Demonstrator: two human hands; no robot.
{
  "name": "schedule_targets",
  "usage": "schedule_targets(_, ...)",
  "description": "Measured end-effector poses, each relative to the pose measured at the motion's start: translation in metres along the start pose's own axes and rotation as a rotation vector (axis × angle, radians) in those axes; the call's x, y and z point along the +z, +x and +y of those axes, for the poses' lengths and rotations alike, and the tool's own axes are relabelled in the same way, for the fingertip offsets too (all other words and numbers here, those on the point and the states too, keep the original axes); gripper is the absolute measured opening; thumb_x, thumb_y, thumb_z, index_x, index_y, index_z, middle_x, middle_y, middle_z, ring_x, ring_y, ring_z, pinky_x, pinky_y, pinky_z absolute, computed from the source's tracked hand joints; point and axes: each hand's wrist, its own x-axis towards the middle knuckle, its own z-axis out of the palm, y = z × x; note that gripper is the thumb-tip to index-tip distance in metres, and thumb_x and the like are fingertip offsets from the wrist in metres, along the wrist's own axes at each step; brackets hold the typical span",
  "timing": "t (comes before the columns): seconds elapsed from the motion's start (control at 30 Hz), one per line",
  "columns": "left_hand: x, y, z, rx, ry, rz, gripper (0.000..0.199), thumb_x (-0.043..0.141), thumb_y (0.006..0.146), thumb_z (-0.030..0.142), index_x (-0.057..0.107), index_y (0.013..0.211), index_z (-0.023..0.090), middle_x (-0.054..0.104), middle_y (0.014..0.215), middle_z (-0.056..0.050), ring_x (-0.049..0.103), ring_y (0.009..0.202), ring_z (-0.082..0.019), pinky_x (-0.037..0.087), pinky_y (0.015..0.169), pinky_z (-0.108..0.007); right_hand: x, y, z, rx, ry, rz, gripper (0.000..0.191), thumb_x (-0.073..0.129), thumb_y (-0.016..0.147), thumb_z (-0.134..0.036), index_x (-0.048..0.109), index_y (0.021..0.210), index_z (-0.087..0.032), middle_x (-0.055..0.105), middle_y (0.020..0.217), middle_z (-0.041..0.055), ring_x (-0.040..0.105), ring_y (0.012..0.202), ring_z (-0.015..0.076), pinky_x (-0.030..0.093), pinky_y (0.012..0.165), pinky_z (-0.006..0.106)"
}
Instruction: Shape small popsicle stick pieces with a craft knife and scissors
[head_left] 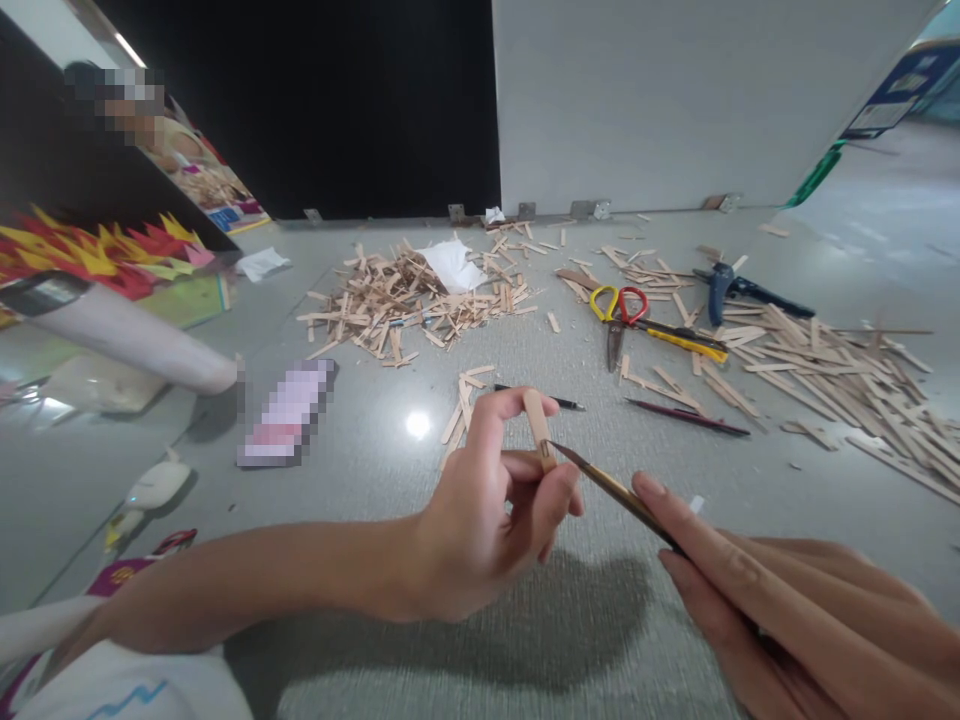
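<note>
My left hand (480,520) is closed on a short, round-ended wooden craft stick (535,420), tilted upward between fingers and thumb. A small dark rectangular mark or slot (545,450) shows near the stick's lower end. From the right, my right hand (795,600) grips a slim pen-like tool (622,493) with a dark pointed tip and a brass-coloured shaft. Its tip meets or nearly meets the stick beside that mark. Whether it is a blade or a brush, I cannot tell. Behind my left hand lie a black pen (555,398) and some loose wooden sticks (459,415).
Wooden scraps (367,300) are heaped at the back, with white tissue (454,265) on top. Scissors (616,325), a yellow utility knife (694,343), dark blue pliers (721,292), a dark red pen (686,415) and many sticks (847,380) lie right. A tumbler (142,330) lies left.
</note>
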Motion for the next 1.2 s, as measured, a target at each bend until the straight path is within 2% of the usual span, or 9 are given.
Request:
schedule_targets(0.23, -0.001, 0.001, 0.0, 0.005, 0.016, -0.021, 0.033, 0.057, 0.11, 0.041, 0.035, 0.127, 0.025, 0.06, 0.066, 0.007, 0.056, 0.043, -0.009, 0.046, 0.045, -0.018, 0.0, -0.003, -0.002, -0.003, -0.025, 0.012, 0.062, 0.056, 0.106, -0.013, 0.046, 0.166, -0.023, 0.082, 0.08, 0.0013, 0.075, 0.056, 0.018, 0.063, 0.052, 0.026)
schedule_targets(0.43, 0.0, 0.0, 0.0, -0.012, -0.003, -0.018, 0.034, 0.058, 0.109, 0.039, 0.033, 0.128, 0.026, 0.067, 0.076, 0.002, 0.055, 0.044, -0.008, 0.044, 0.045, -0.017, 0.0, -0.001, -0.003, -0.004, 0.001, -0.01, 0.066, 0.057, 0.105, -0.008, 0.043, 0.167, -0.024, 0.079, 0.073, -0.002, 0.073, 0.055, 0.0162, 0.06, 0.049, 0.025)
schedule_targets(0.6, -0.001, 0.001, -0.006, -0.016, 0.035, 0.005, 0.038, 0.06, 0.107, 0.041, 0.036, 0.132, 0.025, 0.067, 0.075, 0.002, 0.055, 0.045, -0.009, 0.042, 0.044, -0.017, -0.001, 0.001, -0.004, -0.013, -0.041, -0.019, 0.067, 0.055, 0.105, -0.007, 0.04, 0.168, -0.021, 0.076, 0.068, -0.0024, 0.073, 0.054, 0.0164, 0.06, 0.05, 0.025)
schedule_targets(0.73, -0.001, 0.0, -0.01, 0.034, 0.116, 0.032, 0.039, 0.059, 0.107, 0.039, 0.037, 0.135, 0.023, 0.068, 0.075, 0.001, 0.058, 0.047, -0.01, 0.045, 0.046, -0.019, 0.0, 0.002, -0.007, -0.072, -0.117, -0.038, 0.074, 0.057, 0.101, -0.004, 0.035, 0.17, -0.018, 0.076, 0.069, -0.0012, 0.074, 0.055, 0.0188, 0.055, 0.042, 0.028)
schedule_targets(0.83, -0.001, -0.002, -0.012, 0.094, 0.223, 0.072, 0.036, 0.054, 0.109, 0.033, 0.037, 0.139, 0.022, 0.064, 0.068, 0.004, 0.057, 0.046, -0.01, 0.043, 0.047, -0.02, 0.001, -0.001, -0.009, -0.105, -0.145, -0.073, 0.071, 0.049, 0.105, -0.01, 0.026, 0.173, -0.011, 0.076, 0.069, 0.0021, 0.074, 0.055, 0.022, 0.054, 0.04, 0.033)
schedule_targets(0.93, -0.002, -0.002, -0.016, 0.189, 0.352, 0.078, 0.035, 0.052, 0.11, 0.025, 0.037, 0.142, 0.022, 0.061, 0.064, 0.007, 0.054, 0.045, -0.01, 0.042, 0.048, -0.02, 0.0, -0.001, -0.012, -0.131, -0.158, -0.088, 0.07, 0.046, 0.107, -0.012, 0.022, 0.173, -0.008, 0.076, 0.069, 0.0033, 0.074, 0.056, 0.0227, 0.055, 0.042, 0.034)
schedule_targets(1.0, -0.004, 0.0, -0.019, 0.283, 0.452, 0.079, 0.039, 0.051, 0.109, 0.019, 0.035, 0.144, 0.022, 0.059, 0.063, 0.009, 0.053, 0.046, -0.009, 0.039, 0.047, -0.019, -0.002, 0.0, -0.014, -0.106, -0.172, -0.09, 0.07, 0.045, 0.108, -0.012, 0.02, 0.174, -0.01, 0.077, 0.071, 0.0016, 0.075, 0.056, 0.0214, 0.055, 0.043, 0.032)
schedule_targets(1.07, -0.006, 0.002, -0.022, 0.386, 0.538, 0.056, 0.042, 0.049, 0.109, 0.015, 0.033, 0.147, 0.022, 0.055, 0.063, 0.011, 0.05, 0.046, -0.009, 0.035, 0.045, -0.018, -0.003, 0.003, -0.016, -0.067, -0.186, -0.092, 0.066, 0.044, 0.111, -0.012, 0.024, 0.173, -0.014, 0.08, 0.076, 0.0002, 0.075, 0.057, 0.0189, 0.056, 0.047, 0.03)
schedule_targets(1.2, -0.008, 0.004, -0.024, 0.458, 0.623, 0.006, 0.042, 0.043, 0.111, 0.015, 0.029, 0.15, 0.021, 0.052, 0.062, 0.013, 0.045, 0.044, -0.008, 0.029, 0.043, -0.016, -0.008, 0.008, -0.013, -0.007, -0.155, -0.118, 0.045, 0.048, 0.112, -0.014, 0.053, 0.157, -0.017, 0.083, 0.085, 0.0005, 0.073, 0.054, 0.0122, 0.055, 0.049, 0.024)
